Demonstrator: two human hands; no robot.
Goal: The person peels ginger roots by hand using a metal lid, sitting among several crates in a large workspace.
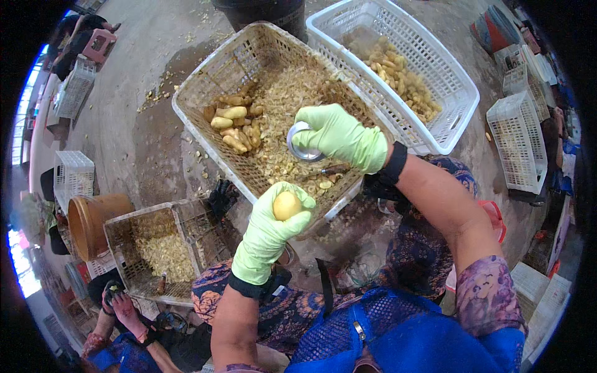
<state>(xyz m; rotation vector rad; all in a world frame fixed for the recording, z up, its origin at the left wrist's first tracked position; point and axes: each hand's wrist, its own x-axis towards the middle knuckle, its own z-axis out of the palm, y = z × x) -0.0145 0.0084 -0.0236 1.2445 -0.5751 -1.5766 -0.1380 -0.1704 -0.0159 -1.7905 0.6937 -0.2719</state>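
Observation:
My left hand (279, 210), in a pale green glove, holds a round yellowish peeled vegetable (286, 205) over the near edge of a dirty plastic crate (205, 133). My right hand (326, 133), gloved alike, grips a round metal ring-like tool (298, 142) above the crate's middle. Its exact kind I cannot tell. Peelings and shavings (289, 93) cover much of the crate's bottom. Elongated, knobbly yellow-brown vegetables (233, 123) are heaped at its left side. A knife-like tool with a dark handle (336, 169) lies on the peelings below my right hand.
A white plastic basket (447, 84) with peeled pieces (401, 74) stands at the crate's far right. Behind the crate is a dark bucket (261, 11). At left are a second crate of peelings (140, 217) and an orange bucket (81, 228). A co-worker's hands (122, 307) are at lower left.

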